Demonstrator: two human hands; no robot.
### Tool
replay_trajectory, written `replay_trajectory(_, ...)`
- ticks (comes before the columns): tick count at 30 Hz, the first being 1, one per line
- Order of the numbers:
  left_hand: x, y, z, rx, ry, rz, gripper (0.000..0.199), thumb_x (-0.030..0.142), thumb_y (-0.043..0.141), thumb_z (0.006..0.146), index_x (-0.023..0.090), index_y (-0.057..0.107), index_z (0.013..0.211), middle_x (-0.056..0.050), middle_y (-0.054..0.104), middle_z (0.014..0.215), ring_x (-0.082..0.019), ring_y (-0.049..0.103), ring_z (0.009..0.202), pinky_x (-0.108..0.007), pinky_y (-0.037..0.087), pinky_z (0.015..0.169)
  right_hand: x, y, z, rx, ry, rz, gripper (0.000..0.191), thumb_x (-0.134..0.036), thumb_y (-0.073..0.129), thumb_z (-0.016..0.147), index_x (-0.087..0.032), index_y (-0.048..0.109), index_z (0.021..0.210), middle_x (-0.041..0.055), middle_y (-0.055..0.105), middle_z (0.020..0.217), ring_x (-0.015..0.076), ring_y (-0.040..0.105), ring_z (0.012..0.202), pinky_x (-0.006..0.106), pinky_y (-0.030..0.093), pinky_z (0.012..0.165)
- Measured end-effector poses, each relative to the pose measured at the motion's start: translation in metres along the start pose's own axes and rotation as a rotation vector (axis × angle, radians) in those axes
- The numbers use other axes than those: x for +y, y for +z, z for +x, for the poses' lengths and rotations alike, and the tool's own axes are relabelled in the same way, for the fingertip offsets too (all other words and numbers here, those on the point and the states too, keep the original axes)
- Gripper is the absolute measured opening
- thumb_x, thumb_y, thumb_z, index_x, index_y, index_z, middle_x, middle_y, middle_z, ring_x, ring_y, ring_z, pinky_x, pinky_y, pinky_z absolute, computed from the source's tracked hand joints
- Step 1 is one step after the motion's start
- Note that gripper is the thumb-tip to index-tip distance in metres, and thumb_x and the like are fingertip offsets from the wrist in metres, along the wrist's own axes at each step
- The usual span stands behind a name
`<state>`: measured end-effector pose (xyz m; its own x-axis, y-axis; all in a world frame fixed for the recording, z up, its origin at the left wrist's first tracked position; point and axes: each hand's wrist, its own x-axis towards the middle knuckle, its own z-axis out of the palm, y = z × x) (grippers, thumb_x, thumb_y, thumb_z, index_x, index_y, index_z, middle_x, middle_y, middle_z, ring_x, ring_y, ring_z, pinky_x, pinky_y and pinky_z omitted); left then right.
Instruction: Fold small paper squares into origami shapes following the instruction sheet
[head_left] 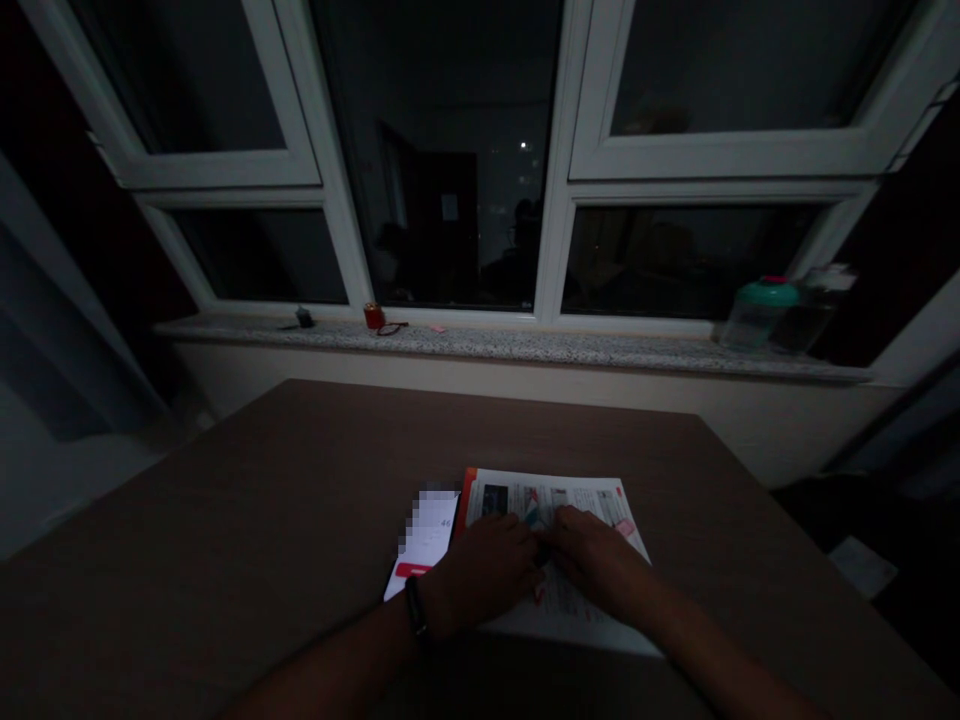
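Observation:
Both hands meet over a printed magazine or booklet (600, 610) that lies flat on the table. My left hand (491, 565), with a dark band at the wrist, has its fingers curled inward. My right hand (592, 555) is closed too, its fingertips close to those of the left. Between them shows a small blue and white piece (532, 513), perhaps folded paper; its kind is too dim to tell, and the fingers hide most of it. A lit phone (431, 520) lies left of the booklet, near my left wrist.
The brown table (225, 530) reaches toward a granite windowsill (487, 343). On the sill stand a small red jar (373, 316), a small dark object (304, 317) and a clear jug with a teal top (761, 310). A pale curtain (60, 330) hangs at left.

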<state>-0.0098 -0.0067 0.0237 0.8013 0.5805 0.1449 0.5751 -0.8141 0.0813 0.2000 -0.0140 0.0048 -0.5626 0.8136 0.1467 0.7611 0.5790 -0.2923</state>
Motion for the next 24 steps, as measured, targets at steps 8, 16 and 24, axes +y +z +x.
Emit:
replay_trajectory(8,-0.006,-0.001,-0.003,0.04,-0.05,-0.023,0.038,0.031,0.065,0.093,0.019,0.054,0.127,-0.007,0.064,0.12,-0.026,0.057,0.108,-0.041,0.043,0.094,0.011,0.005,-0.001,0.148,0.031,0.126,0.022,-0.018,0.061,0.09,-0.021,0.063,0.111,0.0072,0.058,0.104,0.0243,0.053,0.1,0.036,0.044,0.086)
replay_trajectory(16,-0.014,0.007,0.0,0.065,-0.089,0.031,0.016,0.023,0.061,0.095,0.019,0.059,0.111,-0.007,0.063,0.116,-0.027,0.054,0.114,-0.042,0.041,0.097,0.002,0.005,0.001,0.117,-0.051,0.057,0.013,-0.015,0.058,0.09,-0.021,0.066,0.097,0.0057,0.058,0.099,0.023,0.052,0.097,0.035,0.041,0.082)
replay_trajectory(24,-0.015,0.009,0.001,0.053,-0.092,0.025,0.008,0.015,0.055,0.097,0.018,0.058,0.103,-0.006,0.06,0.106,-0.023,0.057,0.103,-0.038,0.046,0.092,0.012,0.006,0.001,0.198,0.066,0.056,0.017,-0.014,0.062,0.085,-0.021,0.064,0.1,0.0054,0.061,0.099,0.025,0.053,0.099,0.038,0.041,0.085)
